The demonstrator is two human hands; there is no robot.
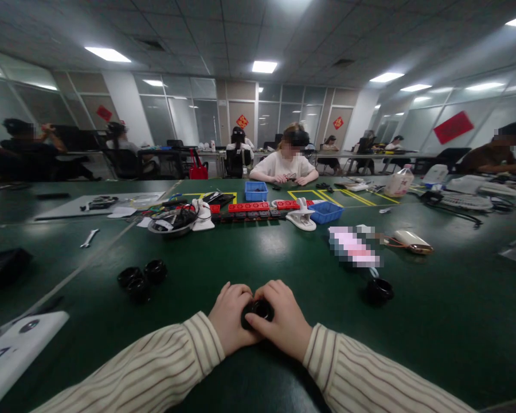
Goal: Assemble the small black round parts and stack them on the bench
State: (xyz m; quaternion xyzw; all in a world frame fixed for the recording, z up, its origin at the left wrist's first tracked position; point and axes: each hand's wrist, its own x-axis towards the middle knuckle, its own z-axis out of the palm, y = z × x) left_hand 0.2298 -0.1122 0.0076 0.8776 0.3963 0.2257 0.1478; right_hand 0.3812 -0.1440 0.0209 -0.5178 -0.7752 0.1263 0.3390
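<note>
Both my hands meet at the near middle of the green table around a round black ring-shaped part [263, 310] with a hollow centre. My left hand [231, 316] closes on its left side. On the other side my right hand [284, 319] grips it, the thumb lying across the front rim. Fingers cover much of its outer wall. To the left stand several similar black ring-shaped parts [156, 271], grouped close together. Another black ring-shaped part [379, 291] sits apart on the right.
Ahead are a bowl of cables [172, 228], a red-and-black strip [251, 210], a white clip-like stand [302, 215] and blue bins [256, 190]. A wrench [90, 238] lies left, a white panel [23, 355] near left. A pink blurred item [355, 246] lies right. A person [287, 158] sits opposite.
</note>
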